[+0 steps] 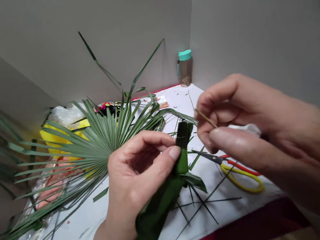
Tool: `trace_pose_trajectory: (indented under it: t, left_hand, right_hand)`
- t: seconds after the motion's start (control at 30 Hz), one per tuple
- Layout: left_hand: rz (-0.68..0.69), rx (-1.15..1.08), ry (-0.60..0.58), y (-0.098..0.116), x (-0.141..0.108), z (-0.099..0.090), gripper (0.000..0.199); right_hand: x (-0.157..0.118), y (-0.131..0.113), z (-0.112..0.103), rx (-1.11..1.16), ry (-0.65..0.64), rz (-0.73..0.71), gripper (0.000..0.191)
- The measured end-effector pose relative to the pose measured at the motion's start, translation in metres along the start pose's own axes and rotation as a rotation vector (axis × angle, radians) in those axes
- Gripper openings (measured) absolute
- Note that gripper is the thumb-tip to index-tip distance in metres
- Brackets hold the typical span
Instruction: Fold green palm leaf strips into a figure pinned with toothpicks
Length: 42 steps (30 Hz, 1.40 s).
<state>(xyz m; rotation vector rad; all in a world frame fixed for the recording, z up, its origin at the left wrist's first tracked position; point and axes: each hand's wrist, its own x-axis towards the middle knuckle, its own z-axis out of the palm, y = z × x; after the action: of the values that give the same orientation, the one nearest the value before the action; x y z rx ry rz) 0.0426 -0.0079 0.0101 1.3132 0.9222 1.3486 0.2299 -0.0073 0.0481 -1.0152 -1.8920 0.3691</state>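
My left hand [143, 178] pinches a folded, woven piece of green palm leaf [167, 194] between thumb and fingers. Its short folded top stands up past the thumb, and a small leaf end sticks out to the right. Just to the right, my right hand [233, 116] is closed on a thin brownish stick [206, 118] held between thumb and fingertips. Something white, perhaps tissue, shows in the same palm. The stick and the leaf piece are apart. Below the right hand lie scissors [223, 163] with one red and one yellow handle, partly covered by that hand.
A large fan palm leaf [113, 132] spreads over the left of the white table [82, 222]. Yellow and clear plastic bags [69, 115] lie behind it. A bottle with a turquoise lid [185, 68] stands in the back corner by grey walls. Thin leaf strips [204, 202] are scattered in front.
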Motion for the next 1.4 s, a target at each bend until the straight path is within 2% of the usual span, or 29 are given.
trace_pose_trajectory:
  t: [0.1,0.23,0.33,0.37,0.5,0.6,0.8,0.97,1.2,1.3,1.4]
  left_hand:
    - [-0.025,-0.057,0.009,-0.002,0.003,-0.002,0.018]
    - [-0.01,-0.064,0.057,-0.004,0.004,-0.002,0.019]
    - [0.024,-0.039,0.082,-0.004,0.004,-0.001,0.019]
    - [0.036,-0.028,0.087,-0.005,0.004,0.0,0.019]
    - [0.06,-0.004,0.092,-0.005,0.003,0.001,0.015]
    - [0.058,0.004,0.092,-0.005,0.003,0.002,0.014]
    - [0.154,0.088,0.113,-0.006,0.001,0.004,0.017]
    - [0.255,0.183,0.149,-0.007,-0.001,0.007,0.02]
    - [0.29,0.274,0.2,-0.005,-0.005,0.011,0.022]
    - [0.404,0.339,0.221,-0.004,-0.007,0.014,0.028]
    - [0.605,0.451,0.226,-0.002,-0.005,0.016,0.031]
  right_hand:
    - [-0.005,-0.005,-0.005,-0.037,0.026,-0.145,0.025]
    - [-0.019,0.001,0.003,-0.157,0.012,-0.239,0.017]
    - [-0.025,0.007,0.01,-0.326,-0.01,-0.331,0.02]
    - [-0.025,0.009,0.012,-0.363,-0.012,-0.361,0.021]
    - [-0.018,0.007,0.012,-0.43,0.108,-0.448,0.025]
    - [-0.014,0.006,0.01,-0.434,0.099,-0.486,0.027]
    - [-0.016,0.007,0.009,-0.413,0.062,-0.483,0.02]
    - [-0.014,0.004,0.008,-0.382,0.032,-0.504,0.023]
    - [-0.017,0.004,0.006,-0.327,-0.046,-0.403,0.022]
    - [-0.015,0.0,0.008,-0.303,-0.048,-0.386,0.023]
    - [-0.011,-0.003,0.011,-0.297,-0.035,-0.359,0.026]
